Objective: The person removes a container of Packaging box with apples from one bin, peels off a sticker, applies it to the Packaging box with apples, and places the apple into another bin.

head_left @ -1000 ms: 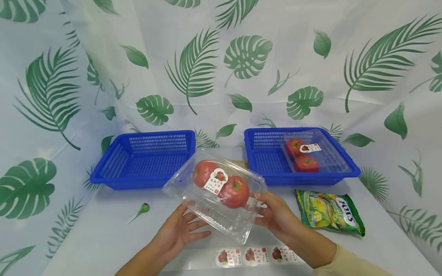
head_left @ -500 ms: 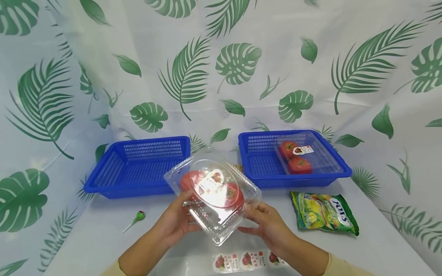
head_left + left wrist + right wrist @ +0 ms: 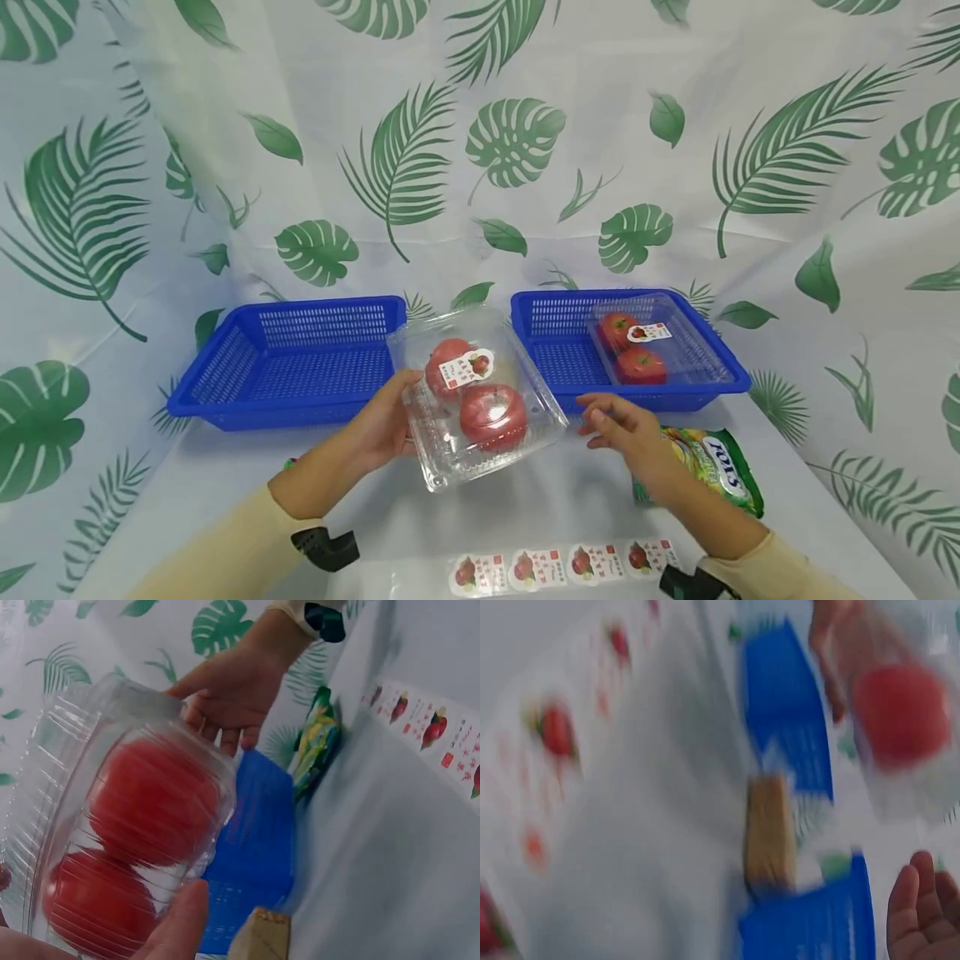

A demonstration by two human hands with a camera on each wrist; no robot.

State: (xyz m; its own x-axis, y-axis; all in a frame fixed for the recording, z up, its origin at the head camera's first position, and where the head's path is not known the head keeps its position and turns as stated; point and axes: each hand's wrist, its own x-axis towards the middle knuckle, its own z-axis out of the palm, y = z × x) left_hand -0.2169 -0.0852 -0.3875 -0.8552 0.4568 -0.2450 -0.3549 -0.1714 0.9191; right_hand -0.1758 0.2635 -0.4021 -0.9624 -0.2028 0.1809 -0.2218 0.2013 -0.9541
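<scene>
My left hand (image 3: 378, 425) grips the left side of a clear plastic fruit box (image 3: 442, 467), held tilted above the table. Inside are two red apples (image 3: 492, 415), and a white apple sticker (image 3: 467, 367) is on its lid. In the left wrist view, the left thumb (image 3: 184, 922) presses the box wall. My right hand (image 3: 626, 437) is just right of the box, fingers loosely bent and holding nothing. In the right wrist view its fingertips (image 3: 922, 900) show apart from the box. A strip of matching stickers (image 3: 547, 569) lies at the table's front.
A blue basket (image 3: 285, 408) stands at back left. Another blue basket (image 3: 540, 350) at back right holds a similar apple box (image 3: 675, 354). A green candy bag (image 3: 723, 471) lies partly behind the right hand. Between the baskets is a tan block (image 3: 770, 832). A lollipop (image 3: 289, 462) is mostly hidden by the left forearm.
The box has turned in the left hand, and its sticker now reads at a different angle. My right hand has let go of it and moved right, in front of the candy bag.
</scene>
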